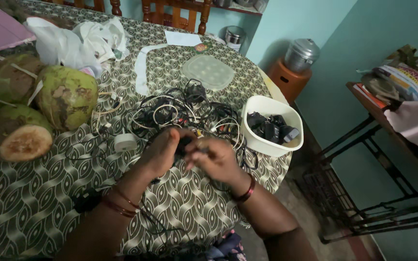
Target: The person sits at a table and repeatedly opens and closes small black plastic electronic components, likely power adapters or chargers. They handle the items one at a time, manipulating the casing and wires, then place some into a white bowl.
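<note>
While you look down at the table [35,208], with its green patterned cloth, your two hands meet over its near middle: your left hand [163,152] and your right hand [216,159] are both closed around a small dark plug [182,145] with a cable trailing from it, the fingers curled in and nearly touching each other. It is too small and too covered by your fingers to tell exactly what kind of plug it is. Just beyond your hands lies a tangle of cables [180,113], black and white wires looped over one another, spreading across the middle of the table. A small white adapter [124,141] sits just to the left of your left hand, beside the tangle. To the right of the cables, near the table's edge, stands a white tub [267,140] holding several black chargers. Farther back, past the tangle, a pale round lid [209,71] lies flat on the cloth. On the left side of the table rest green coconuts [66,96], one of them cut open at its end, and behind them lie crumpled white plastic bags [81,41]. You wear bangles on both wrists. Off the table to the right, against the green wall, stands a steel pot [301,54] on an orange stool.
</note>
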